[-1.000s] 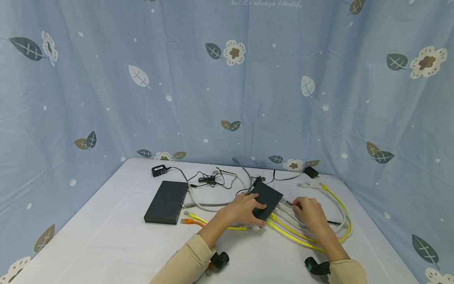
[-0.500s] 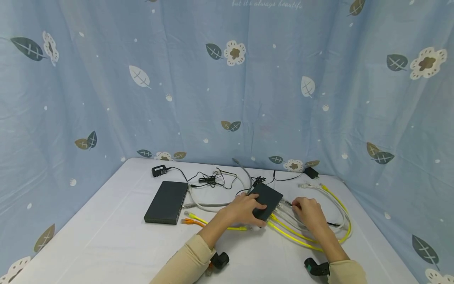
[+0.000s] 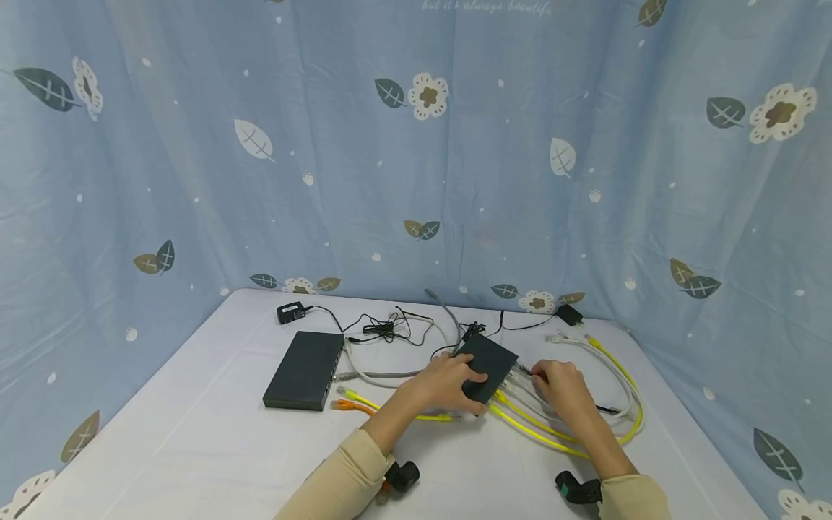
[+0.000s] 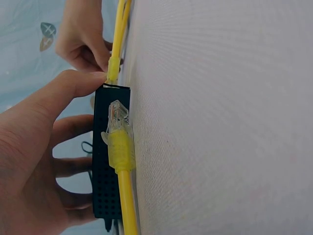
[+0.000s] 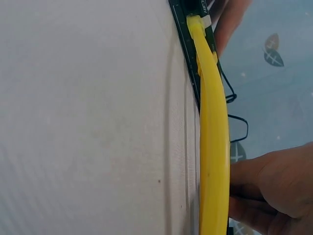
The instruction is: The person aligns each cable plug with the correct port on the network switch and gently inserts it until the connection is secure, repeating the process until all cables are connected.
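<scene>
My left hand [image 3: 448, 383] grips a small black network switch [image 3: 489, 365] in the head view, its fingers over the top and its thumb at the near corner. Yellow network cables [image 3: 536, 432] and pale ones are plugged into the switch's right side. Just right of those ports, my right hand [image 3: 564, 386] pinches a black network cable [image 3: 611, 409] behind its clear plug, the plug end close to the ports. A loose yellow cable's clear plug [image 4: 119, 117] shows beside the switch in the left wrist view. In the right wrist view, a thick yellow cable [image 5: 214, 147] covers part of the right hand's fingers.
A larger black switch [image 3: 305, 370] lies on the left of the white table [image 3: 195, 433]. Black power adapters [image 3: 291, 312] with bundled leads are along the back. Grey, yellow and orange cables [image 3: 351, 406] lie between the switches. A blue patterned curtain [image 3: 416, 166] stands behind.
My right hand has shifted very slightly left toward the small switch with the black cable. The left hand and the switch hold still.
</scene>
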Demonstrator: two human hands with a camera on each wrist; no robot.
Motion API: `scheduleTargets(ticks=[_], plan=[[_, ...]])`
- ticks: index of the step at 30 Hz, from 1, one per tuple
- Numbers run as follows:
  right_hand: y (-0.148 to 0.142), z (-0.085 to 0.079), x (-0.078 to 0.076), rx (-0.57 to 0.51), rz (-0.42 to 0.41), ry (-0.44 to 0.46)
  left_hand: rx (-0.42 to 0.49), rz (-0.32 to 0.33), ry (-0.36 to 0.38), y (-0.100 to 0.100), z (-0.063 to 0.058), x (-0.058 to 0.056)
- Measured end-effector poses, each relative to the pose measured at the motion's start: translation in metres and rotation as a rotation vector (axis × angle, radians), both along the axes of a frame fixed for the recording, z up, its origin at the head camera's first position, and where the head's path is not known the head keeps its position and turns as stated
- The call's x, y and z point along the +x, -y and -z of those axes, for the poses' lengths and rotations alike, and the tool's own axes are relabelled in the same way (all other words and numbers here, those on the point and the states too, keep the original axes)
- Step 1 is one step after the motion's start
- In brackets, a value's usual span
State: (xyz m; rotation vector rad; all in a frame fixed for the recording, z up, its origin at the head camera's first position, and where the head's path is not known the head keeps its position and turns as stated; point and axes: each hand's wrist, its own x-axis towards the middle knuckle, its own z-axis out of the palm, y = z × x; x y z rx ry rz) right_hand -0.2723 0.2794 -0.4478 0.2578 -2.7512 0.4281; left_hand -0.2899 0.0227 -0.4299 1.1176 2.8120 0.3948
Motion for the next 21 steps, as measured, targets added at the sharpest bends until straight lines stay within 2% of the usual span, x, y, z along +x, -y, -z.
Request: scheduleTargets(ticks=[7,11,21], plan=[[-0.002,-0.006,0.003,-0.039,-0.015,0.066,-0.001,0.002,0.001,0.0,0.0,0.0],[-0.003,-0.01,0.005,-0.069,0.013,0.119,-0.003,0.002,0.0,0.0,0.001,0.0],[-0.011,-0.011,0.005,-0.071,0.071,0.165,0.0,0.007,0.006,0.001,0.001,-0.002]])
